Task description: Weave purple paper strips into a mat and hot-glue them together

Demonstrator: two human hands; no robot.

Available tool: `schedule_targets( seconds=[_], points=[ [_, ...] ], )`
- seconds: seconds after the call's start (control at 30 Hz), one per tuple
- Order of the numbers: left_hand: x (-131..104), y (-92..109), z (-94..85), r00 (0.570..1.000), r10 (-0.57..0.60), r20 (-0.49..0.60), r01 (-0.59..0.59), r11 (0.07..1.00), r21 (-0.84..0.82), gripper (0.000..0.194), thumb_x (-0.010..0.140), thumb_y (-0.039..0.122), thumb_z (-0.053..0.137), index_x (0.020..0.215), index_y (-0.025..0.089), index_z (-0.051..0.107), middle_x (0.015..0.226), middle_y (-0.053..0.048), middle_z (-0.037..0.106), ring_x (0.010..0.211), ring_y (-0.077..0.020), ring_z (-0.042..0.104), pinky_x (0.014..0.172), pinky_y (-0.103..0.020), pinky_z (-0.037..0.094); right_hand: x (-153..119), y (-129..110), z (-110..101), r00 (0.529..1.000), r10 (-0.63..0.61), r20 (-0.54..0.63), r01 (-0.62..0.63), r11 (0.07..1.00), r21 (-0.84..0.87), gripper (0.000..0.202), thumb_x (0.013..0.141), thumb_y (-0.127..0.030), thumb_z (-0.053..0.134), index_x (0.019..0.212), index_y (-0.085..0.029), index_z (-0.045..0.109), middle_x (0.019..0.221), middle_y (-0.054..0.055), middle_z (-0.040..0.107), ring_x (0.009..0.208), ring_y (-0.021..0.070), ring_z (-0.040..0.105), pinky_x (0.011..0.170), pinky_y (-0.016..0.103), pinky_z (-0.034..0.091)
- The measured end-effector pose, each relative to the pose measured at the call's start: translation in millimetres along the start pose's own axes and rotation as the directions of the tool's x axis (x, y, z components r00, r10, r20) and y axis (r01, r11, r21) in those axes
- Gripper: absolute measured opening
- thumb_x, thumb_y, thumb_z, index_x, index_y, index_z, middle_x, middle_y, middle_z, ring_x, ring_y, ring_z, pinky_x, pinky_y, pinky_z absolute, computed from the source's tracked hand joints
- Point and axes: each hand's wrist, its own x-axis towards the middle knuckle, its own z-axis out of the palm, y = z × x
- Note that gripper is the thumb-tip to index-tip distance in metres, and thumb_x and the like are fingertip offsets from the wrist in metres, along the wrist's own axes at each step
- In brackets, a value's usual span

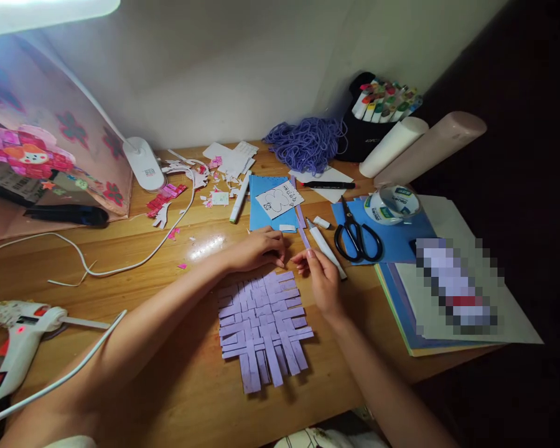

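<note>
A woven mat of purple paper strips (266,323) lies on the table just below my hands, its strip ends loose along the edges. My right hand (324,277) pinches the lower end of a narrow purple paper strip (302,227), which runs up past the blue paper. My left hand (261,249) rests at the mat's upper edge with its fingers curled in; what they hold, if anything, is hidden. Right beside the strip lies an uncapped white marker (326,249), with its cap (322,222) above it.
Black scissors (357,233) and tape rolls (392,205) lie on blue paper at right, by stacked sheets (448,218). Purple yarn (305,143) and a marker holder (378,118) stand behind. A glue gun (23,342), white cable (135,261) and paper scraps (168,199) are at left.
</note>
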Motion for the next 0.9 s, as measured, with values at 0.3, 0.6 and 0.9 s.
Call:
schedule_targets(
  seconds=[0.3, 0.6, 0.9],
  points=[
    [-4, 4, -6.2, 1.000, -0.015, 0.013, 0.015, 0.999, -0.036, 0.014, 0.089, 0.022, 0.055, 0.079, 0.015, 0.063, 0.086, -0.005, 0.058, 0.088, -0.0177, 0.051, 0.083, -0.030, 0.038, 0, -1, -1, 1.000, -0.024, 0.010, 0.025, 0.998, -0.058, 0.035, 0.095, -0.038, 0.039, 0.074, -0.019, 0.060, 0.073, 0.001, 0.060, 0.063, 0.0139, 0.054, 0.057, 0.025, 0.043],
    [-4, 5, -9.0, 1.000, -0.016, 0.024, 0.018, 0.996, -0.086, 0.013, 0.089, 0.023, 0.055, 0.080, 0.016, 0.061, 0.085, -0.005, 0.058, 0.086, -0.0179, 0.050, 0.082, -0.031, 0.038, -4, -14, -2, 0.968, -0.155, 0.199, 0.208, 0.936, -0.285, 0.008, 0.086, -0.021, 0.055, 0.080, -0.020, 0.060, 0.080, 0.002, 0.060, 0.074, 0.0167, 0.058, 0.066, 0.029, 0.047],
    [-8, 6, -9.9, 1.000, -0.023, -0.006, 0.022, 0.992, -0.123, 0.013, 0.090, 0.021, 0.053, 0.080, 0.014, 0.058, 0.084, -0.006, 0.059, 0.085, -0.0168, 0.050, 0.083, -0.031, 0.038, -8, -20, -1, 0.948, -0.169, 0.269, 0.260, 0.898, -0.354, 0.007, 0.080, -0.015, 0.063, 0.083, -0.020, 0.061, 0.083, 0.002, 0.059, 0.078, 0.0177, 0.058, 0.070, 0.030, 0.048]
  ],
)
